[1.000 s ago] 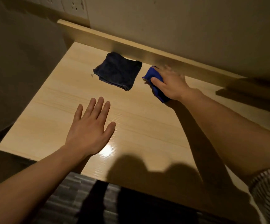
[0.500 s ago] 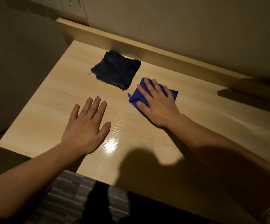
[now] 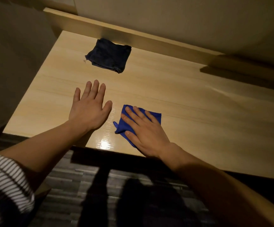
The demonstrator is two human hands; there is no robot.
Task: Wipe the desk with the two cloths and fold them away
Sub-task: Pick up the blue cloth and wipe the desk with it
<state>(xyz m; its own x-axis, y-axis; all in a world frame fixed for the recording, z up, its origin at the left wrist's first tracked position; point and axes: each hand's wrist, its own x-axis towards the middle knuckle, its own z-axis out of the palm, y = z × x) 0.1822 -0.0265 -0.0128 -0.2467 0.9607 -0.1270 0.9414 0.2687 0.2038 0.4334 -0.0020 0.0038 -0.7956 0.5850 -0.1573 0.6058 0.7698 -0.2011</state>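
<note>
Near front edge | right hand [image 3: 147, 136] flat on blue cloth [image 3: 155, 116]

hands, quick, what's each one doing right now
Left hand: open, fingers spread flat over the desk, holding nothing.
Right hand: open, palm pressed flat on the blue cloth, not gripping it.

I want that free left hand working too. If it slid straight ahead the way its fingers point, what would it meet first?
Probably the dark cloth, folded near the back ledge. The left hand points up-right across bare desk toward it, though it might only clip the cloth's near corner.
</note>
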